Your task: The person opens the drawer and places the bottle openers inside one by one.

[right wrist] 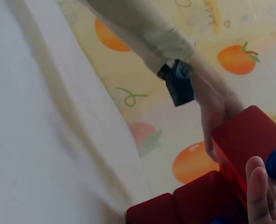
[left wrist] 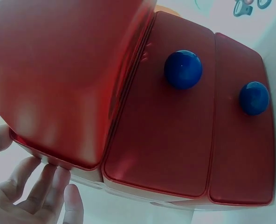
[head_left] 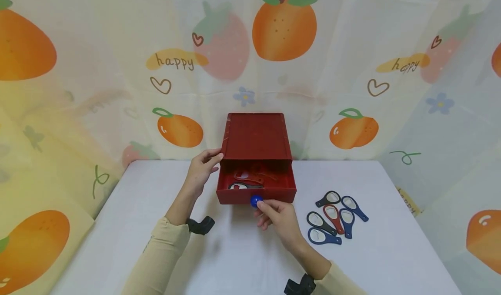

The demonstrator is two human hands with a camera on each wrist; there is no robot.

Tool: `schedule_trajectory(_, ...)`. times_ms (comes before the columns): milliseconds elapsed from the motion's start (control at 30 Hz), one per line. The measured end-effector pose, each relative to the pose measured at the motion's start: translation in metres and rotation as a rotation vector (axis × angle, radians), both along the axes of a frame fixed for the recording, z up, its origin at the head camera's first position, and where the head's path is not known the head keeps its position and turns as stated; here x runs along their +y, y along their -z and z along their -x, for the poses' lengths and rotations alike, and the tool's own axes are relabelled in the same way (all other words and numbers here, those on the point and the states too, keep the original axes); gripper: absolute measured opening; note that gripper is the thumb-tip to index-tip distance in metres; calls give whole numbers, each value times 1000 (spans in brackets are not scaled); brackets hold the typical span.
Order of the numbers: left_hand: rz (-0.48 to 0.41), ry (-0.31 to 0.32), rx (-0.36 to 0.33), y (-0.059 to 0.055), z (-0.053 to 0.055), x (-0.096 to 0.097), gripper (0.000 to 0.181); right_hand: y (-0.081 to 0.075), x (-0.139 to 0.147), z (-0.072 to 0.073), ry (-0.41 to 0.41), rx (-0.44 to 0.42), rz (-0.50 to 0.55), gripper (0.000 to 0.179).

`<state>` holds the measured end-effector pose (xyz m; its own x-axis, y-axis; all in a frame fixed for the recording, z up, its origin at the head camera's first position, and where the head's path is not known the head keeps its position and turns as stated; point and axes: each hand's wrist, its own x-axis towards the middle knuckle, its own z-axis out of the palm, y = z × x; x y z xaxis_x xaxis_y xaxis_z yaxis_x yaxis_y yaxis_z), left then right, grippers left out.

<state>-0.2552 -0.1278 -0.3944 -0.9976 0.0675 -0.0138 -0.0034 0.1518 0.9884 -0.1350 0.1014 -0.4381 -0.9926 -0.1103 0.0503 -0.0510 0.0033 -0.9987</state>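
Observation:
A red drawer box (head_left: 256, 136) stands at the back of the table, its top drawer (head_left: 235, 197) pulled out. My right hand (head_left: 279, 219) pinches the blue knob (head_left: 256, 200) on that drawer's front between thumb and finger. Against the box's left side rests my left hand (head_left: 201, 169), its fingers fairly straight on the side wall, as the left wrist view also shows. Inside the drawer lie a dark-rimmed magnifying glass (head_left: 244, 186) and red ones (head_left: 250, 177), partly in shade. Two lower drawers, each with a blue knob (left wrist: 183, 70), are closed in the left wrist view.
Several small magnifying glasses, such as a red one (head_left: 333, 219), a black one (head_left: 322, 223) and a blue one (head_left: 324, 236), lie on the white table (head_left: 391, 251) right of the box. A fruit-patterned cloth (head_left: 332, 82) hangs behind the table.

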Motion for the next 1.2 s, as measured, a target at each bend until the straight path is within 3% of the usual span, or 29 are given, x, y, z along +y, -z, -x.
schedule_trajectory(367,-17,18,-94,-10,2,1,45,-3,-7,45,63,-11,62,27)
schedule_trajectory(600,-30,9,-140,-14,2,0,43,-7,-9,64,87,-44,49,29)
schedule_trajectory(900,-56,-9,-128,-13,1,0,41,-9,-9,76,100,1,-10,31)
schedule_trajectory(1200,-111,28,-26,-3,1,1,43,-8,-8,74,106,-3,-48,32)
